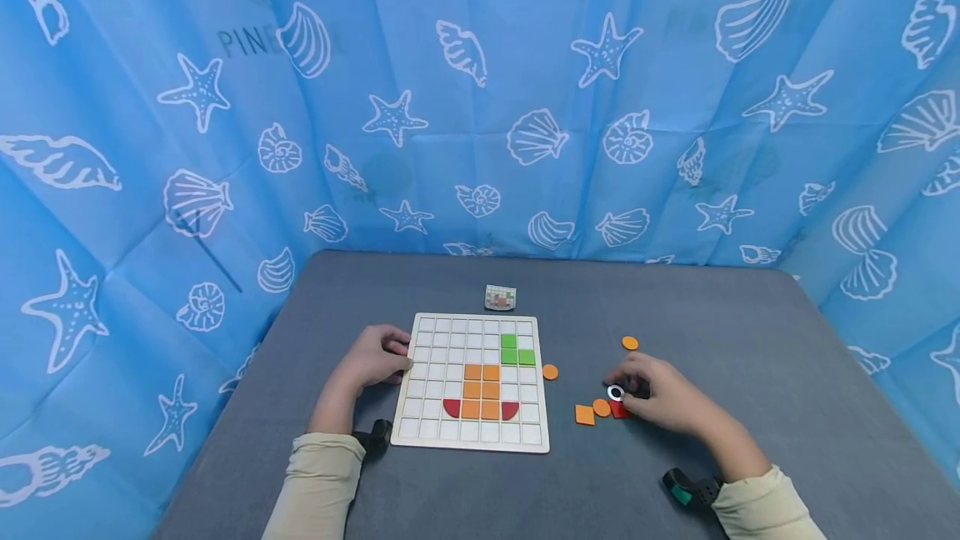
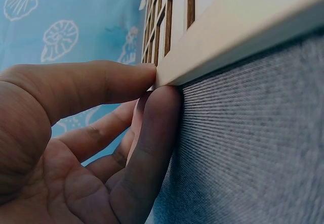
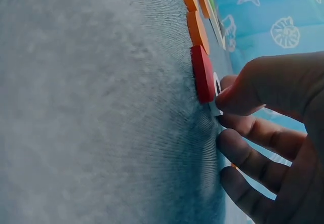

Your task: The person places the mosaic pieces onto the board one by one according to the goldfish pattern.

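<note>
A square grid board [image 1: 435, 432] with white cells and a pale frame lies on the table. My left hand [image 1: 378, 354] pinches its left edge; in the left wrist view, thumb and finger [image 2: 159, 118] meet at the frame. Orange squares [image 1: 480, 391], two red quarter-round pieces [image 1: 510, 411] and three green squares [image 1: 509, 356] sit on the grid. To the right of the board, my right hand [image 1: 660, 390] pinches a white disc with a black centre [image 1: 616, 392] between thumb and index finger. A red piece [image 3: 202, 75] lies beside the thumb, partly covered in the head view.
An orange square [image 1: 585, 415] and an orange disc [image 1: 602, 407] lie left of the red piece. One orange disc [image 1: 551, 372] is near the board's right edge, another [image 1: 630, 343] beyond the right hand. A small picture card [image 1: 500, 297] stands behind the board. A blue curtain [image 1: 480, 148] surrounds the table.
</note>
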{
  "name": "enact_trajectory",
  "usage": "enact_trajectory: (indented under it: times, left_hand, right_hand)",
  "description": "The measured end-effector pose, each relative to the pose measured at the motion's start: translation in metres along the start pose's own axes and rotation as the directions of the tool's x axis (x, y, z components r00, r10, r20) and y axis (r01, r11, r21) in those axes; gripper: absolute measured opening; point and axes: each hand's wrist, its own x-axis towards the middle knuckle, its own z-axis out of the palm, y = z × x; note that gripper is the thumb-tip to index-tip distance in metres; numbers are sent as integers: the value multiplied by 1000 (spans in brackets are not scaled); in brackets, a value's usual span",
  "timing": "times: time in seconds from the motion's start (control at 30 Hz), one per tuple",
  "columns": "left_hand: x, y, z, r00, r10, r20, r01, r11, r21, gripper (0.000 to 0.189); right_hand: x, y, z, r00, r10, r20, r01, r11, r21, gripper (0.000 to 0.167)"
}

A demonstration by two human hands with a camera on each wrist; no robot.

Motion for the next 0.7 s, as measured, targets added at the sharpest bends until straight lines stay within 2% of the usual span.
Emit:
enact_trajectory:
  times: [0.7]
  left_hand:
    - [-3, 3, -1, 1000, -1, 6, 1, 1000, -3, 40]
  right_hand:
    - [4, -1, 5, 1000, 14, -14, -14, 1000, -3, 20]
